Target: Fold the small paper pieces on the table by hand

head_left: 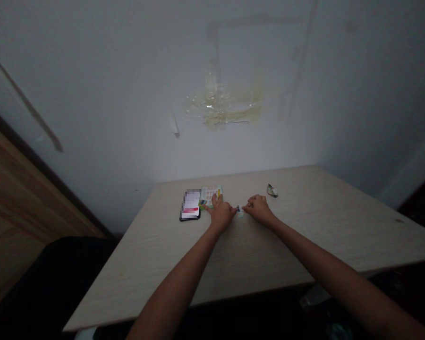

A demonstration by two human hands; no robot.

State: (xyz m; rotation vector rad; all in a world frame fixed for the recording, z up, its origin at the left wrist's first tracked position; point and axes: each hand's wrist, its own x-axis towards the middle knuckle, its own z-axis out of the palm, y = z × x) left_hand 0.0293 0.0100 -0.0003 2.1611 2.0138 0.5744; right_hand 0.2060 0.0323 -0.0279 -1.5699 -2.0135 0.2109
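A small white-and-blue scrap (239, 212) lies on the pale wood-grain table (315, 208), between my left hand (220, 213) and my right hand (258, 210). Fingertips of both hands come very close to it or touch it; the frame is too small to show a grip. My left hand's spread fingers also reach the edge of a printed green-and-white card or packet (210, 196). Left of that packet lies a black phone (190, 205) with a blurred, pixelated white surface. Beyond my right hand sits a crumpled metallic wrapper (272, 190).
The table's far side meets a white wall (127, 94) marked by old tape residue (223, 104). A wooden panel (21, 189) stands to the left, with a dark chair back (53, 278) at the lower left. The table's front edge runs below my forearms.
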